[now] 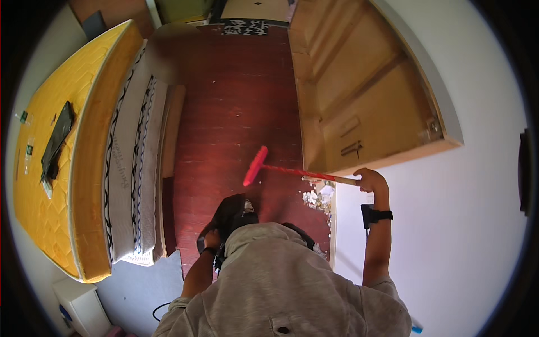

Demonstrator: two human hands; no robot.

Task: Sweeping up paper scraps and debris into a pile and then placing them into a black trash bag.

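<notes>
A red broom (255,165) stretches sideways in front of me, its head at the left over the dark red wooden floor (236,109). My right hand (369,180) grips the pale end of its handle, beside the white wall. Low at my left side, my left hand (212,239) hangs by my dark trouser leg (231,212), next to a dark curved object (201,240). Whether its fingers hold that object is hidden. A pile of pale litter (316,199) lies at the foot of the wall, right of my feet.
A stack of mattresses, topped by a yellow mattress (46,122), stands along the left. On it lie a black bag (59,141) and plastic bottles (28,153). A large wooden furniture panel (362,101) leans at the right. A patterned mat (245,27) lies at the far end.
</notes>
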